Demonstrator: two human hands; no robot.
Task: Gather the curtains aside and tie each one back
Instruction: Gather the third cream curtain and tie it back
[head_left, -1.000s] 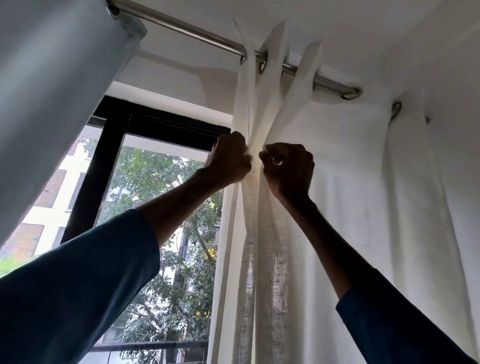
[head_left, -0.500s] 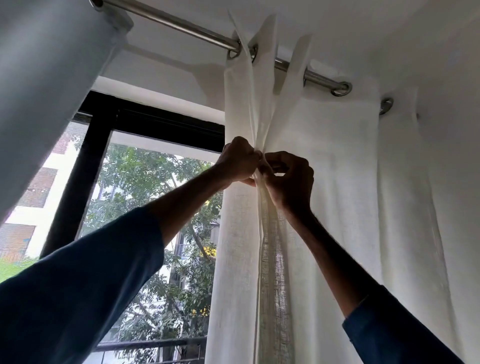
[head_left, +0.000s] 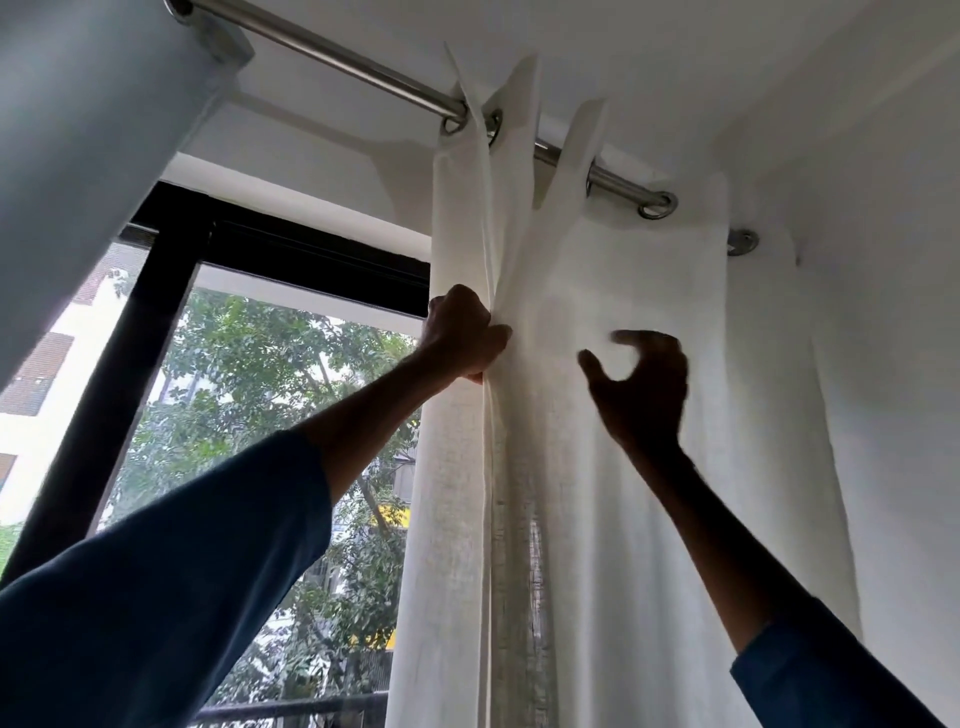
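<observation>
1. Our left hand clutches the leading folds of the white curtain, which hangs from the curtain rod to the right of the window.
2. Our right hand hovers before the fabric, fingers loosely curved, grasping nothing.
3. We judge the gathering only partly done: the cloth is spread wide and no tie is visible.

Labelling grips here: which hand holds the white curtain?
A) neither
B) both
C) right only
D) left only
D: the left hand pinches the gathered folds of the curtain, while the right hand is spread in front of it, gripping nothing.
</observation>
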